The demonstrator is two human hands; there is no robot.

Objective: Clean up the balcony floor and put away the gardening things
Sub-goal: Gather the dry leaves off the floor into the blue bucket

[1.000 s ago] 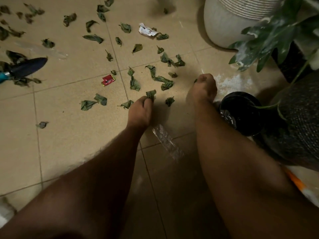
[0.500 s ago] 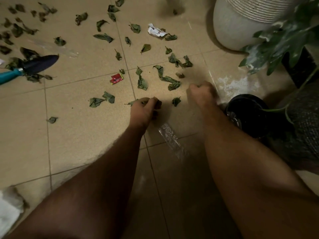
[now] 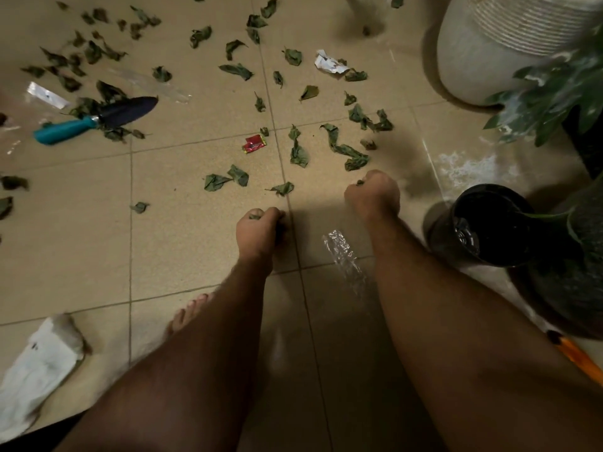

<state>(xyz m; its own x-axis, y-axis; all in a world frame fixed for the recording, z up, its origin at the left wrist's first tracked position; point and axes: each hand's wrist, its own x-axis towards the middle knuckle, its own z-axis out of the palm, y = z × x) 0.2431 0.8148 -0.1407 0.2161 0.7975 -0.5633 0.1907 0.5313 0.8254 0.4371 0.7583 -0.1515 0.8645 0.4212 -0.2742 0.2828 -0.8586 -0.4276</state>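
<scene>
Dry green leaves [image 3: 298, 154] litter the floor [image 3: 182, 256] from 9 through 1 o'clock of the hands, w/ more around the trowel [image 3: 98, 120] at 10. Both fists are clenched on leaf bits: left hand [image 3: 259, 230] has green showing at the thumb side, right hand [image 3: 373, 194] has a scrap poking out at the knuckles. Nearest loose ones: one leaf [image 3: 282, 189] just beside the left hand at 12, a pair [image 3: 226, 181] at 11.

Handling, as a guess: leaves look curled, crisp, v. light. They'd crumble if squeezed hard, so pinch from the edge or scoop several at once; flat ones may need a fingernail under them. Trowel looks stiff, heavier; take it by the teal handle, not the blade.

Other litter: red wrapper [image 3: 254, 145] at 12, white paper [image 3: 329, 62] further at 12, clear plastic [image 3: 342, 252] between the forearms, thin and prob. slippery.

Containers: black pot [image 3: 470, 203] at 3, just beside the right forearm; inside is dark, something shiny low down, can't tell what. Big pale planter [image 3: 473, 60] at 1 o'clock; contents not visible. White bag [image 3: 39, 360] lies flat at 8, can't tell what's inside.
</scene>
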